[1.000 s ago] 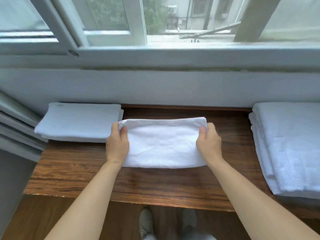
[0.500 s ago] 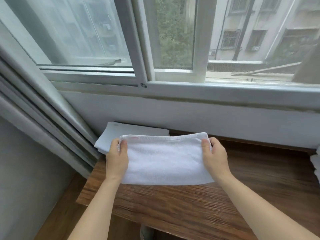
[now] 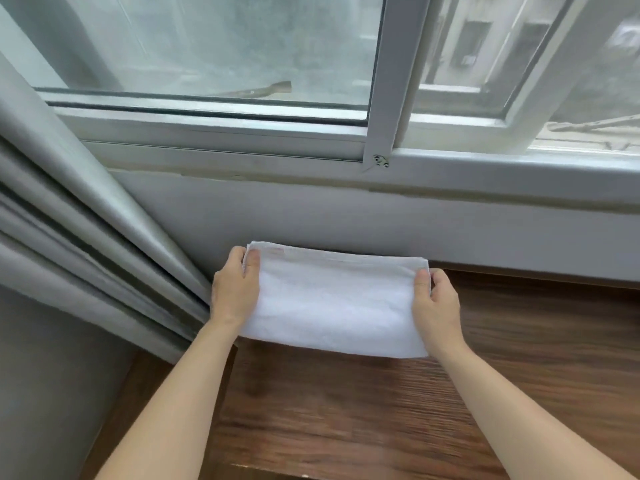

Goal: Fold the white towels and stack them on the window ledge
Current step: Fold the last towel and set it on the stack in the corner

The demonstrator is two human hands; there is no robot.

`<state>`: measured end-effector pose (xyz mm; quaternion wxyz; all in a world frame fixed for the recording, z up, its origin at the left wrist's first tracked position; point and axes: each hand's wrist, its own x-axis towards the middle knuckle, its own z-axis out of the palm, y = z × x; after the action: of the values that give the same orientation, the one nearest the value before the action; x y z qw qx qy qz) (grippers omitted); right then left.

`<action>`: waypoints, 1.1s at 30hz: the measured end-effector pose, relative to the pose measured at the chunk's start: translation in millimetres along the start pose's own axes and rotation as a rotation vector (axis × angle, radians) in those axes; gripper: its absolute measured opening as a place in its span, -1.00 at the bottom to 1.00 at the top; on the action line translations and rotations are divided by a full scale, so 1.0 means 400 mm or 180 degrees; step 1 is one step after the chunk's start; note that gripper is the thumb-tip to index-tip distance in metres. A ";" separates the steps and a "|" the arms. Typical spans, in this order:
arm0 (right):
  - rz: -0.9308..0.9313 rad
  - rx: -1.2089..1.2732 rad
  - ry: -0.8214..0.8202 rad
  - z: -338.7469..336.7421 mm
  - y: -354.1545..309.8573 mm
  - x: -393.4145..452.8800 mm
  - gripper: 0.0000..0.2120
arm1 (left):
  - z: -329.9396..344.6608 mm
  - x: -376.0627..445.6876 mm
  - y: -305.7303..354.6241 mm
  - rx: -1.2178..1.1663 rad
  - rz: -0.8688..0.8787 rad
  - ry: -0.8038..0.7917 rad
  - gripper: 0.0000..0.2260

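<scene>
A folded white towel (image 3: pixel 334 303) is held between both hands at the far left of the wooden ledge (image 3: pixel 381 410), close to the wall under the window. My left hand (image 3: pixel 234 289) grips its left end, thumb on top at the far corner. My right hand (image 3: pixel 437 304) grips its right end the same way. The towel covers the spot where the earlier folded stack lay; that stack is hidden beneath it, and I cannot tell whether the towel rests on it.
Grey curtain folds (image 3: pixel 86 244) hang at the left, right beside my left hand. The white wall (image 3: pixel 450 230) and the window frame (image 3: pixel 381 157) rise directly behind the towel. Bare wood stretches to the right and towards me.
Both hands have carried the towel leftwards from the ledge's middle to over the left stack. The view swung left; the right pile of towels left the frame.
</scene>
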<state>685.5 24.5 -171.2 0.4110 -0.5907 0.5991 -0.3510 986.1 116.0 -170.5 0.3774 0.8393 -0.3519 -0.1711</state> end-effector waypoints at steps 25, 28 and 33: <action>-0.1691 -0.1958 -0.0286 0.287 0.029 0.051 -0.64 | 0.248 0.006 -0.025 0.1596 0.2221 -0.0263 -0.62; -0.1644 -0.2363 -0.1203 0.365 0.034 0.034 -0.47 | 0.274 -0.013 -0.059 0.2014 0.1997 -0.0903 -0.40; -0.1761 -0.3023 -0.1421 0.317 0.110 0.046 -0.39 | 0.237 0.027 -0.134 0.2281 0.1535 -0.0945 -0.29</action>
<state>782.9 16.9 -265.3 0.1110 -0.9038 0.4134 -0.0058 965.9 84.6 -273.6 0.0378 0.7774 -0.6245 -0.0643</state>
